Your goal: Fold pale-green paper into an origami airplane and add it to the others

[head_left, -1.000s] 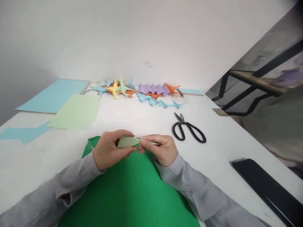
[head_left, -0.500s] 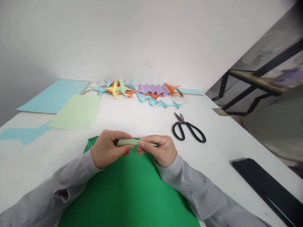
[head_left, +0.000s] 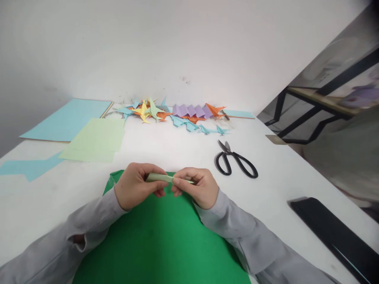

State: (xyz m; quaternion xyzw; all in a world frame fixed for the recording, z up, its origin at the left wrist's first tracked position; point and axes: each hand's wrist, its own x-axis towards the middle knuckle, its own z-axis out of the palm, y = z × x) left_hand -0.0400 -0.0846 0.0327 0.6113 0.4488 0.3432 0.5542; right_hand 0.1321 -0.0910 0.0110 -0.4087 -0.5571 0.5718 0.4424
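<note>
A pale green folded paper (head_left: 160, 177) pinched between left hand (head_left: 133, 187) and right hand (head_left: 203, 187)

A plain white wall (head_left: 177, 47) stands behind a white table (head_left: 166, 148). At the near side, a broad green sheet (head_left: 160, 244) spreads below the hands and between the grey sleeves (head_left: 89, 225). A long, glossy black object (head_left: 331, 232) lies at the right, well apart from the hands.

On the far left is a large blue sheet (head_left: 68, 120), with light green sheets (head_left: 94, 138) just beside it and a blue cut piece (head_left: 38, 167) in front. Along the wall lie folded paper figures (head_left: 144, 112) in yellow, green, blue and orange, next to a purple pleated paper (head_left: 192, 112); small blue folded shapes (head_left: 191, 126) form a row before it. Black-handled scissors (head_left: 229, 153) rest on the table beyond the right hand, their blades parted.

The folded paper, a narrow strip, is held above the far edge of the green sheet. The left thumb and fingers are clamped on its wider end; the right thumb and forefinger pinch it near the thin end, whose pointed tip runs under the right hand. The fingers hide much of it, so its exact folds are hard to judge.
</note>
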